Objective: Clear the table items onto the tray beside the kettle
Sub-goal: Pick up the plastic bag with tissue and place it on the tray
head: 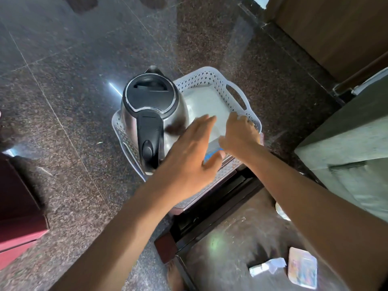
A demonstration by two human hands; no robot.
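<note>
Gleaming speckled granite floor [73,80] surrounds tray [212,78] and kettle [151,106].

Kettle [154,114]: brushed steel body, black lid and handle. Tray [212,80]: white, diamond-perforated walls. Floor [69,66]: dark speckled granite. Bench [235,238]: dark brown.

blue item [212,155] mostly hidden under blurred left hand [189,152]
</note>
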